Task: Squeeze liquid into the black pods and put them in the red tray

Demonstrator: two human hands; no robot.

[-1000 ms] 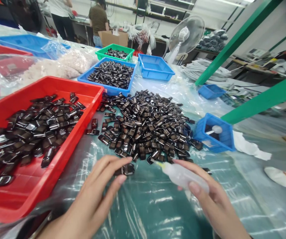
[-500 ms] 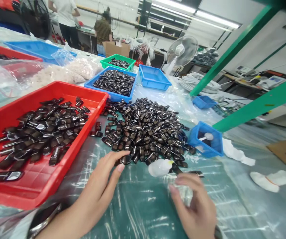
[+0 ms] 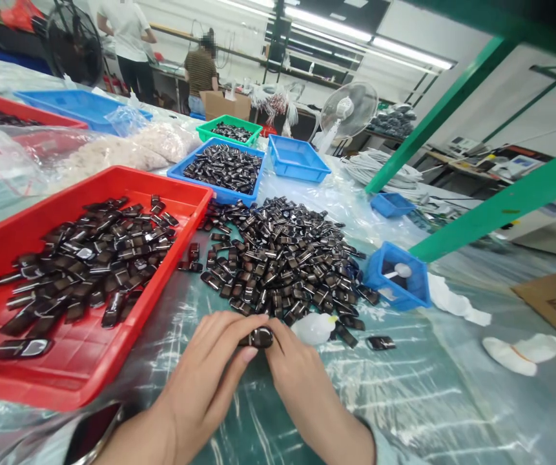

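Observation:
A small glossy black plastic piece (image 3: 259,337) is held low in front of the heap, between both hands. My left hand (image 3: 210,355) is closed, pinching it from the left between thumb and fingers. My right hand (image 3: 299,371) is closed too, with its fingertips at the piece's right end; its thumb is hidden. Just beyond the hands lies a heap of similar black pieces (image 3: 287,252). Beside my right hand a white squeeze bottle (image 3: 314,328) with a yellowish tip rests on its side, and a loose black piece (image 3: 381,343) lies farther right.
On the left stands a red tray (image 3: 79,361) of black pieces. Behind the heap are a filled blue tray (image 3: 181,171), a green tray (image 3: 253,134) and another blue tray (image 3: 301,169). A small blue bin (image 3: 406,294) and green posts (image 3: 500,210) stand at right. Two people are in the background.
My right hand has moved left from the bench on the right to meet the piece in my left hand. The left hand and the piece now sit slightly lower and further right.

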